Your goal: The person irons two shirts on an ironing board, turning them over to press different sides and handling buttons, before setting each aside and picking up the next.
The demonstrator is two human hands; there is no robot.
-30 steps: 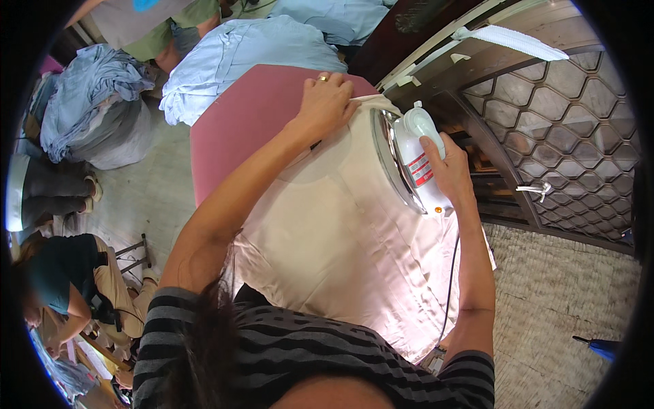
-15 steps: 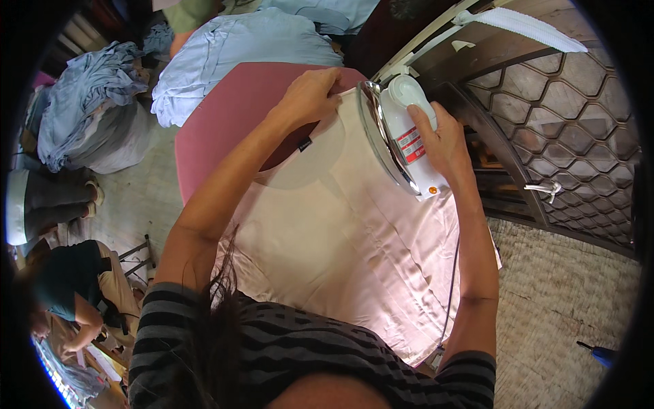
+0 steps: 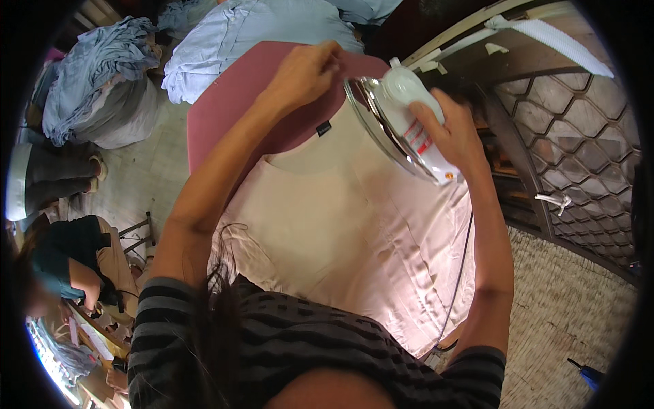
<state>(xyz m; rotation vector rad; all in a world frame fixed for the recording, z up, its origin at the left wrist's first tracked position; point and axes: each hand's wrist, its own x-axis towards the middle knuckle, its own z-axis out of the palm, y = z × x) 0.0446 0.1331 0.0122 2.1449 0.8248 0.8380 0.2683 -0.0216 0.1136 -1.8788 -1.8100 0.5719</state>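
My right hand (image 3: 458,129) grips a white iron (image 3: 409,102) with a chrome base and a red-and-white label. The iron lies over the far right shoulder of a pale pink satin top (image 3: 306,211); whether its base touches the cloth cannot be made out. The top is spread on a pink padded ironing board (image 3: 231,102), its neckline and small black label (image 3: 323,128) toward the far end. Just beyond the neckline, over the bare padding, is my left hand (image 3: 303,73) with curled fingers. Its fingertips and anything in them are hidden.
A dark cord (image 3: 463,262) runs down the right side of the top. Light blue shirts (image 3: 252,41) are piled beyond the board; another clothes heap (image 3: 95,75) stands left. A metal lattice gate (image 3: 572,129) is close on the right. Another person (image 3: 75,262) works at lower left.
The iron and my right hand have shifted slightly, and the iron's angle has changed. My left hand has moved off the top's neck edge toward the far end. The whole view has shifted a little.
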